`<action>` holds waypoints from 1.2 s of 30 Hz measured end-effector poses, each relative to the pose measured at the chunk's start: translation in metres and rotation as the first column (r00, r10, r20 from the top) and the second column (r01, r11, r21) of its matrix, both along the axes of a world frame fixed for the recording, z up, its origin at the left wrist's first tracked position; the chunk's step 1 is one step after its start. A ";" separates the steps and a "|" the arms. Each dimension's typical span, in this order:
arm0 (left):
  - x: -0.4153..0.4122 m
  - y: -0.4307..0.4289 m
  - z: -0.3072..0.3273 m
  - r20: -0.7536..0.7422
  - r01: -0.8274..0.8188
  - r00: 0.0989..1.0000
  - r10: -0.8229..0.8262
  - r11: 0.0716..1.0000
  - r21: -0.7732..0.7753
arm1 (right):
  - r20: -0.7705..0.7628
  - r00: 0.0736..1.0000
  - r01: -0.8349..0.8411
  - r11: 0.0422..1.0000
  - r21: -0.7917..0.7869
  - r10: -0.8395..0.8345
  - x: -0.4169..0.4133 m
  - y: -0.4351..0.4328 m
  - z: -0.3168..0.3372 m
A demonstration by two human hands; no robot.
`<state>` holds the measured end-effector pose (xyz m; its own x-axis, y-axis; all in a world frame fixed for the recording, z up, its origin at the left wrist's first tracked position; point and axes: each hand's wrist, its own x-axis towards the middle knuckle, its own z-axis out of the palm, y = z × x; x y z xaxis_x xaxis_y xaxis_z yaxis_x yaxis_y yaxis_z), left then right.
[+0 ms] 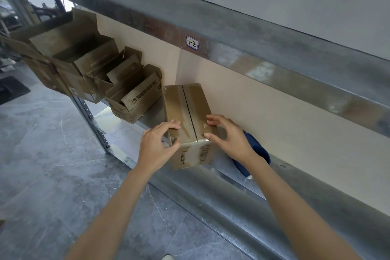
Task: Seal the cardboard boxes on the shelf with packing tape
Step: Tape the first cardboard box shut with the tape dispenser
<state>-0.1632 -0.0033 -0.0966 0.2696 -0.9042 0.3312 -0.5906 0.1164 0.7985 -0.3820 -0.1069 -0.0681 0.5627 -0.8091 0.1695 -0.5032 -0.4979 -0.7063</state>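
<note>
My L hand [157,145] & R hand [230,139], fingers [171,125] curled on small brown cardboard box's [190,107] near corners, straddle its seam running away; blue plastic dispenser [256,150] just behind R hand.

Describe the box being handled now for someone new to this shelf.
Find the grey shelf beam carrying the small label. On the level below it, the closed box stands right of the open boxes, with the left hand and right hand gripping its near end. It alone has its flaps shut flat.
</note>
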 end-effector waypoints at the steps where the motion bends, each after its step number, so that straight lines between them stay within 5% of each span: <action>1: 0.004 0.001 0.000 -0.031 0.023 0.999 -0.024 1.000 -0.008 | 0.006 1.000 -0.015 0.999 0.036 0.015 -0.003 -0.002 0.002; 14: 0.018 0.007 0.003 -0.139 0.198 0.972 -0.191 0.980 0.036 | -0.054 0.986 -0.150 0.981 0.122 0.158 -0.015 -0.007 0.010; 28: 0.009 0.003 -0.008 0.000 0.080 0.997 -0.080 0.995 -0.055 | 0.072 0.993 -0.088 0.996 -0.028 0.090 -0.009 -0.009 -0.010; 36: -0.001 0.004 -0.010 -0.049 0.024 0.998 -0.027 0.998 -0.053 | 0.121 0.992 -0.026 1.000 -0.009 0.027 0.000 -0.007 -0.014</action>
